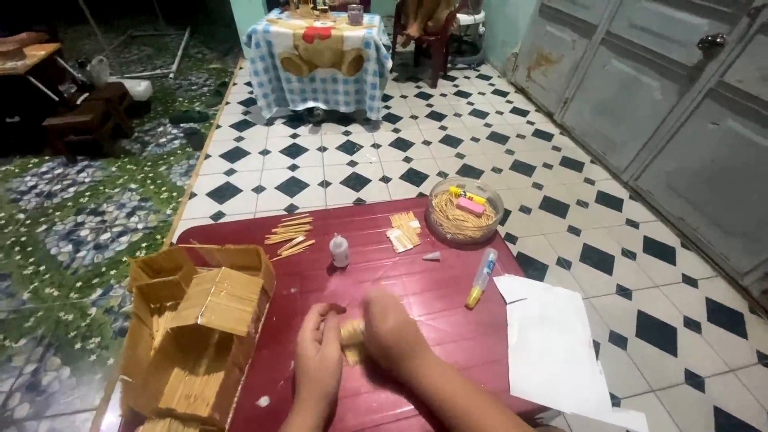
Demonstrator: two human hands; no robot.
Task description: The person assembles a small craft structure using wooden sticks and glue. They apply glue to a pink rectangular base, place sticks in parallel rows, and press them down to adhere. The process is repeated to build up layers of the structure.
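Two bare hands meet over a dark red table, close to its near edge. The left hand is curled, fingers folded against a small bundle of pale wooden sticks, which sits between both hands just above the tabletop. The right hand is blurred; it closes over the bundle from the 3 o'clock side, though how tightly it grips I cannot tell.

At 9 o'clock from the hands stands a cardboard model house, clad in the same pale sticks, its roof panel tilted. At 12 o'clock, well apart, a small clear glue bottle stands upright. Loose sticks lie scattered at 11 o'clock near the far edge, and a flat glued panel of sticks lies at 1 o'clock. Beyond that, a clear plastic bowl holds many thin sticks, a yellow tube and a pink block. A glue pen with a yellow tip lies at 2 o'clock, beside a white sheet of paper that overhangs the table's right edge.
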